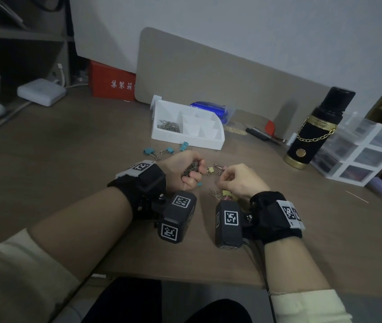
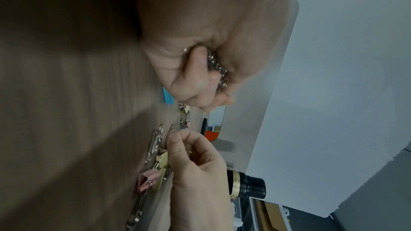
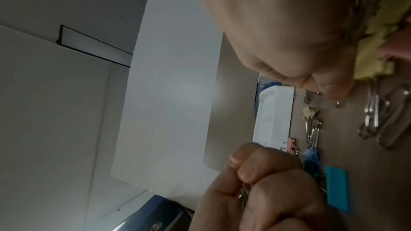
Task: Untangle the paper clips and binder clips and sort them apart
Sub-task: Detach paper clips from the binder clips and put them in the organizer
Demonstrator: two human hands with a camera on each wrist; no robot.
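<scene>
Left hand (image 1: 183, 170) fisted around gathered paper clips (image 1: 192, 170); right hand (image 1: 239, 180), fingertips pinched low over loose clips on desk (image 1: 68, 159), contents unclear—best lift one clip at a time.

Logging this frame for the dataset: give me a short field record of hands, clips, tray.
left hand: grips a bunch of paper clips
right hand: fingers curled, pinching at the desk; held item unclear
tray: white, paper clips in its left compartment
blue binder clips: on desk by tray
yellow binder clips: under right hand
</scene>
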